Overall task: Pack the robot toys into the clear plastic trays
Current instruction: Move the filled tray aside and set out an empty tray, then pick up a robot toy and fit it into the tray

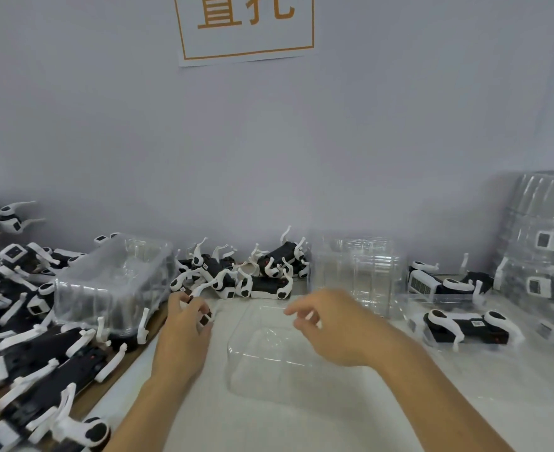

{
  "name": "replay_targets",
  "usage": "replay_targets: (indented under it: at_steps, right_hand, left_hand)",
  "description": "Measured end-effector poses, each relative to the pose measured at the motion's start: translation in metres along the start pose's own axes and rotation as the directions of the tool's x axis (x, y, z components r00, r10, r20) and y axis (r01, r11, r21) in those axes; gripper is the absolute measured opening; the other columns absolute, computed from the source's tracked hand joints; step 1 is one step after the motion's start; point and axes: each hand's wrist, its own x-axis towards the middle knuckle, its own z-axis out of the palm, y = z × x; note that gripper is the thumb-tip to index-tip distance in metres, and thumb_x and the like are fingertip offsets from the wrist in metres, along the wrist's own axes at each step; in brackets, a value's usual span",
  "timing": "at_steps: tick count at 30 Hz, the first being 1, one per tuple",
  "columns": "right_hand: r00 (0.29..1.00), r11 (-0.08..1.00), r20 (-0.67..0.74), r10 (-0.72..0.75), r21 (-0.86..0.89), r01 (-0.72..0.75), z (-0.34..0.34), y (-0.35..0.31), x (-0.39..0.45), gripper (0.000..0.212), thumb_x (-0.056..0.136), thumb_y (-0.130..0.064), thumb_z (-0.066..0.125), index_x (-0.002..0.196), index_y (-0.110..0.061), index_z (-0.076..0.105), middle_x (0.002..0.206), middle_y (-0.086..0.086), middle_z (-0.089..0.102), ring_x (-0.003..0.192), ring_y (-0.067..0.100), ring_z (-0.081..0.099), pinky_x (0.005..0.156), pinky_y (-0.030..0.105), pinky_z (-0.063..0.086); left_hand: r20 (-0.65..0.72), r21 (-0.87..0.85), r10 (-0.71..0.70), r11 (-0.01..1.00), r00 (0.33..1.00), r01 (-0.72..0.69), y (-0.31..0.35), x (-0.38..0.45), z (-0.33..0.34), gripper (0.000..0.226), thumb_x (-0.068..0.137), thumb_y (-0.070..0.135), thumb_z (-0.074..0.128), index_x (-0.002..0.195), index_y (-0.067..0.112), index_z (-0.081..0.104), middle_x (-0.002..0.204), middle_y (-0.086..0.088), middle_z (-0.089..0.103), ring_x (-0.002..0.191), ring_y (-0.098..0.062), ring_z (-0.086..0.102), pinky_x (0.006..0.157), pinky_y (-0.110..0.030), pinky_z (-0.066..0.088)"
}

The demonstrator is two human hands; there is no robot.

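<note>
— What are the hands doing?

— The left hand (184,324) has its fingers curled around a small black-and-white toy part (204,318) at the left edge of the white tabletop (203,412); how much of a robot it belongs to is hard to tell, since the fingers cover most of it. The right hand (327,324) hovers over the far edge of an empty clear tray (269,357) with its fingers loosely bent, gripping nothing.

— And where are the robot toys?

— Mostly loose. A big pile (31,327) lies on the left, spilling along the brown strip beside the white surface. A smaller cluster (246,272) sits against the wall, behind the hands, several with legs sticking up. One toy (464,327) lies on its side to the right inside a clear tray, and another (438,282) rests behind it near the wall.

— The trays?

— The empty one lies flat between the two forearms. An upturned tray (112,282) sits on the left pile. A stack of empty ones (357,272) stands behind the right hand, and at the far right a tall stack (543,249) holds packed toys.

— Anything on the wall?

— A white sign (246,24) with orange characters, cut off at the top.
</note>
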Motion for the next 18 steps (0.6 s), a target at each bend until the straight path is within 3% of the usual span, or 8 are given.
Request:
replay_targets:
  at_steps: [3, 5, 9, 13, 16, 18]
  right_hand:
    - [0.968, 0.997, 0.249, 0.022, -0.079, -0.003, 0.023, -0.012, 0.002, 0.046, 0.103, -0.049, 0.039, 0.141, -0.027, 0.051, 0.147, -0.003, 0.048, 0.136, 0.019, 0.045, 0.111, 0.034, 0.035]
    - [0.935, 0.987, 0.341, 0.097, -0.153, -0.047, 0.026, -0.014, 0.000, 0.052, 0.098, -0.057, 0.046, 0.141, -0.029, 0.050, 0.148, -0.003, 0.046, 0.133, 0.020, 0.046, 0.108, 0.037, 0.039]
    - [0.929, 0.985, 0.354, 0.106, -0.167, -0.049, 0.015, -0.012, -0.004, 0.034, 0.088, -0.047, 0.067, 0.120, -0.036, 0.064, 0.127, -0.010, 0.052, 0.110, 0.013, 0.055, 0.089, 0.029, 0.045]
    - [0.925, 0.986, 0.363, 0.110, -0.157, -0.056, 0.009, -0.007, -0.005, 0.040, 0.081, -0.047, 0.075, 0.119, -0.041, 0.063, 0.122, -0.017, 0.053, 0.108, 0.007, 0.055, 0.080, 0.024, 0.044]
    - [0.929, 0.991, 0.358, 0.091, -0.126, -0.049, 0.006, -0.004, -0.005, 0.049, 0.081, -0.059, 0.071, 0.126, -0.043, 0.059, 0.124, -0.020, 0.053, 0.113, 0.004, 0.054, 0.084, 0.024, 0.043]
    - [0.943, 0.995, 0.324, 0.073, -0.087, -0.048, 0.003, -0.002, -0.004, 0.054, 0.083, -0.065, 0.064, 0.132, -0.042, 0.055, 0.128, -0.019, 0.053, 0.115, 0.005, 0.054, 0.092, 0.026, 0.044]
  left_hand:
    - [0.025, 0.026, -0.007, 1.000, 1.000, 0.007, -0.001, -0.002, -0.004, 0.034, 0.090, 0.013, 0.069, 0.120, 0.024, 0.057, 0.123, 0.002, 0.035, 0.070, -0.006, 0.056, 0.070, -0.029, 0.048]
    - [0.044, 0.017, -0.029, 0.999, 0.999, 0.028, -0.001, -0.003, -0.007, 0.037, 0.090, 0.013, 0.069, 0.124, 0.022, 0.057, 0.125, 0.000, 0.033, 0.074, -0.003, 0.053, 0.074, -0.026, 0.042]
    - [0.055, -0.053, -0.099, 0.993, 0.994, 0.102, -0.001, -0.005, -0.007, 0.040, 0.083, 0.013, 0.077, 0.112, 0.022, 0.051, 0.127, -0.005, 0.034, 0.078, -0.010, 0.050, 0.080, -0.025, 0.039]
    - [0.029, -0.102, -0.101, 0.989, 0.995, 0.103, -0.001, -0.006, -0.005, 0.035, 0.082, 0.008, 0.077, 0.104, 0.020, 0.053, 0.116, -0.004, 0.044, 0.079, -0.008, 0.048, 0.073, -0.021, 0.036]
    - [-0.007, -0.186, -0.114, 0.976, 0.993, 0.111, 0.008, -0.003, -0.007, 0.032, 0.077, 0.012, 0.079, 0.094, 0.024, 0.055, 0.105, -0.001, 0.050, 0.079, -0.006, 0.052, 0.064, -0.014, 0.036]
    - [-0.036, -0.307, -0.173, 0.939, 0.984, 0.154, 0.021, 0.003, -0.012, 0.031, 0.076, 0.017, 0.081, 0.089, 0.027, 0.054, 0.093, 0.001, 0.058, 0.072, -0.010, 0.059, 0.058, -0.018, 0.040]
